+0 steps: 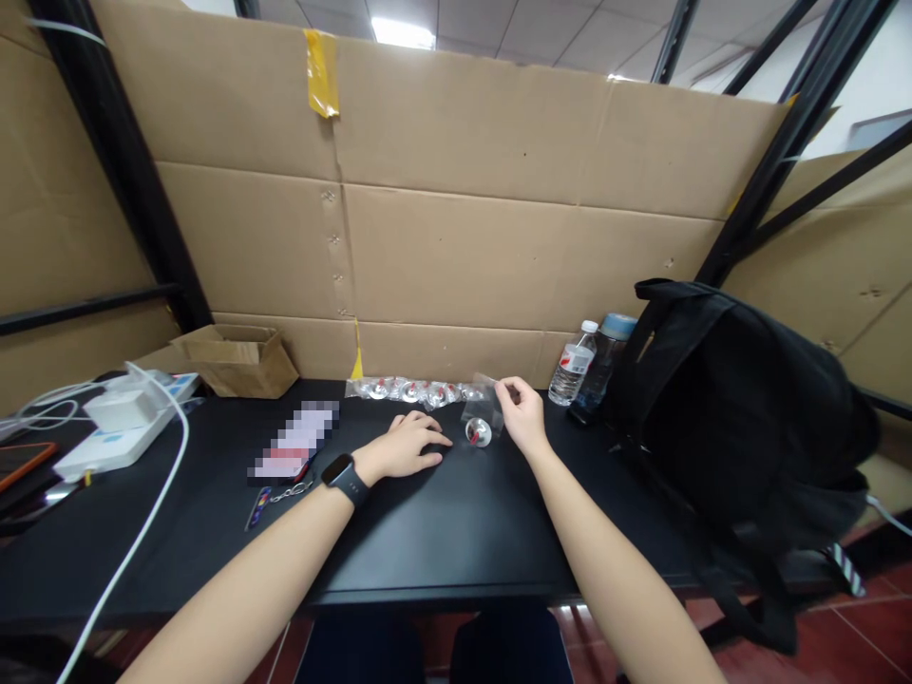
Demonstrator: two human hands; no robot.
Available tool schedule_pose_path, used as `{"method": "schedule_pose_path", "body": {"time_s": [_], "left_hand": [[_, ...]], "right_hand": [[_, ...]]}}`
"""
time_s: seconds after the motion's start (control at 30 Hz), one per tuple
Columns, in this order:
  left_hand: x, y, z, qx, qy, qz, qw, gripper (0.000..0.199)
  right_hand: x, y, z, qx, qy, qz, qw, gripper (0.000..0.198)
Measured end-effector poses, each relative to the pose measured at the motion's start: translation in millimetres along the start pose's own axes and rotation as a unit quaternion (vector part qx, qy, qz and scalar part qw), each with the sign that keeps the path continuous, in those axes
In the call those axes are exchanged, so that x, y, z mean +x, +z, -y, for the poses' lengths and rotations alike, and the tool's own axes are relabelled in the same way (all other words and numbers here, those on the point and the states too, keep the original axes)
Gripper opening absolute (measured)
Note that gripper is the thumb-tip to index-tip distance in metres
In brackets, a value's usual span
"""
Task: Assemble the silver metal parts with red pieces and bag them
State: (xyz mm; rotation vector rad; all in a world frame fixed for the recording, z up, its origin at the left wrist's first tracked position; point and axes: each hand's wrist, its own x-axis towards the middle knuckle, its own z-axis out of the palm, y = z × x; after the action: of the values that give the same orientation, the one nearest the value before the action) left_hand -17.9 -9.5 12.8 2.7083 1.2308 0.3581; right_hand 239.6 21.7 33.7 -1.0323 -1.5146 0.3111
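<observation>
right hand [522, 413]: thumb and fingertips pinched on clear bag [485, 397] | just left of that hand, long axis roughly fore-aft, silver-red disc [478, 433] at near end | nearer than left hand [411, 445]: palm down left of bag, fingers loosely apart

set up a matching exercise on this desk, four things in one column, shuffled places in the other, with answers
1. small clear plastic bag with a round silver-and-red item at its lower end
2. open-topped brown cardboard box
3. black fabric backpack
4. black square-faced watch

A. right of the white-capped clear plastic bottle
B. around the wrist of the left hand
C. pinched by the right hand
D. near the white power strip

Pairs: 1-C, 2-D, 3-A, 4-B
</observation>
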Motion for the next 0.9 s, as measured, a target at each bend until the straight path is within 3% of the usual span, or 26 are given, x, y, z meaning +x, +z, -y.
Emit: {"method": "schedule_pose_path", "body": {"time_s": [0.07, 0.17, 0.27, 0.4, 0.57, 0.73, 0.77, 0.9], "left_hand": [[0.2, -1.5, 1.3, -0.006, 0.004, -0.017, 1.0, 0.031], [1.6, -5.0, 0.0, -0.035, 0.006, -0.091, 0.995, 0.03], [4.5, -9.6, -5.5, -0.127, 0.003, -0.185, 0.974, 0.03], [5.3, -17.8, -14.3, -0.245, 0.015, -0.252, 0.936, 0.029], [-3.4, -28.2, -24.3, -0.128, 0.072, -0.233, 0.961, 0.021], [-6.0, -25.4, -36.7, 0.006, 0.089, -0.231, 0.969, 0.07], [-5.0, -23.5, -37.8, 0.037, 0.097, -0.229, 0.968, 0.066], [-1.3, -18.0, -35.7, 0.109, 0.118, -0.231, 0.96, 0.016]], "right_hand": [[2.9, -3.1, -0.3, 0.019, 0.009, -0.034, 0.999, 0.028], [5.2, -4.7, 1.9, 0.054, 0.016, -0.05, 0.997, 0.03], [3.2, -1.4, 6.4, 0.091, 0.033, 0.01, 0.995, 0.031], [-4.2, 7.1, 11.9, 0.138, 0.076, 0.125, 0.98, 0.029], [-9.4, 12.6, 13.8, 0.147, 0.055, 0.161, 0.974, 0.016], [-9.1, 12.2, 9.0, 0.133, 0.082, 0.115, 0.981, 0.016], [-8.9, 12.3, 8.4, 0.137, 0.097, 0.107, 0.98, 0.017], [-9.0, 13.5, 9.6, 0.149, 0.141, 0.109, 0.973, 0.022]]}}
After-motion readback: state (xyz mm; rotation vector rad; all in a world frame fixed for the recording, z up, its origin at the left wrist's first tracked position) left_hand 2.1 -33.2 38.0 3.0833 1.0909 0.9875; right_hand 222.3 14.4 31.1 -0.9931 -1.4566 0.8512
